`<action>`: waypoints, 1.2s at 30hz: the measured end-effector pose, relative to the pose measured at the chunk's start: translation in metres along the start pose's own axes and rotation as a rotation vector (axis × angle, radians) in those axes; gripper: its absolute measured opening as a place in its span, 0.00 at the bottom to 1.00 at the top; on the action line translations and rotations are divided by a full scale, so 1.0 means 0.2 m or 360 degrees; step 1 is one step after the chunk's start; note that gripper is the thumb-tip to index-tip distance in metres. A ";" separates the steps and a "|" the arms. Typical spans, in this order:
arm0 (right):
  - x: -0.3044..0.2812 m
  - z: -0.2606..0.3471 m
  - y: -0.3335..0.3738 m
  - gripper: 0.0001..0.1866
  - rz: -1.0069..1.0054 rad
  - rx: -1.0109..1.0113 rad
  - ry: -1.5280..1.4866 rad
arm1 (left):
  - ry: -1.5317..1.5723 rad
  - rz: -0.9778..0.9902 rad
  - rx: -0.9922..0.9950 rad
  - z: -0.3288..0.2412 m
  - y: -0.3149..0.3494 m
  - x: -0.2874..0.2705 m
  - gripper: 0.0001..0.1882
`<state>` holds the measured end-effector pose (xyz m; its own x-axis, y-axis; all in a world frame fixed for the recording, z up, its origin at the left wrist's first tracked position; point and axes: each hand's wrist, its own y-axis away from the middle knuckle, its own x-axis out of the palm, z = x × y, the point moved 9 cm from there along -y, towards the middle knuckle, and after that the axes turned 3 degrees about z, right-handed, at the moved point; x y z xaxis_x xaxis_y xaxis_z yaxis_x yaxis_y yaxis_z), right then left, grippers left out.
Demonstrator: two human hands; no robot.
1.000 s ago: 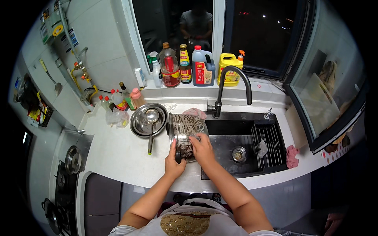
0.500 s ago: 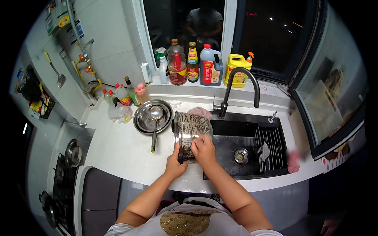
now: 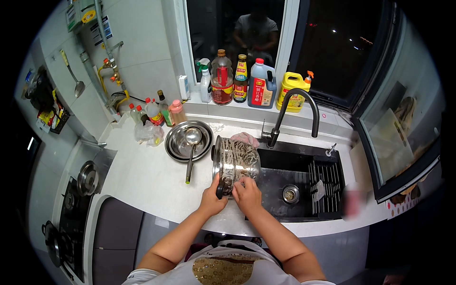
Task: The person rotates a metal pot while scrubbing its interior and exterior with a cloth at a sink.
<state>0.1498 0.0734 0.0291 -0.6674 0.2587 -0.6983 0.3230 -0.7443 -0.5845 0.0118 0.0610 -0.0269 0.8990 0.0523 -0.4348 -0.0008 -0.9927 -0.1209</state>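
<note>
While both hands, left hand (image 3: 212, 199) and right hand (image 3: 247, 194), grip it, the steel pot (image 3: 235, 164) lies sideways, mouth leftward.

One head-worn fisheye view looks steeply down, close over the counter (image 3: 142, 175) and sink (image 3: 294, 190).

Home kitchen, night. White countertop (image 3: 142, 178) runs along a white-tiled wall to a black sink (image 3: 285, 175) with a tall black gooseneck faucet (image 3: 297, 111) and a dark ribbed rack (image 3: 325, 185) set in the basin. Gas stove (image 3: 76, 194) with burners at the left end of the counter. Window sill lined with cooking bottles: dark sauce bottles (image 3: 232, 78), a yellow jug (image 3: 294, 92), a spray bottle (image 3: 205, 83). Smaller condiment bottles (image 3: 159, 111) clustered by the wall. Stacked steel bowls (image 3: 189, 141) with a ladle (image 3: 191, 152) lying across them. Another ladle (image 3: 73, 78) hangs on the tiles. Dark window (image 3: 237, 42) reflects a person. Grey cabinet fronts (image 3: 118, 232) below.
</note>
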 end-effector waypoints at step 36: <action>-0.09 -0.51 -0.25 0.19 -0.0020 0.0749 -0.0534 | -0.0074 0.0062 0.0038 -0.17 -0.02 0.01 0.53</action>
<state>0.2138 0.1680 0.0295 -0.8705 0.1170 -0.4781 0.0318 -0.9560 -0.2917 0.0279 0.0609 0.0026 0.8768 0.0191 -0.4804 -0.0466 -0.9911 -0.1243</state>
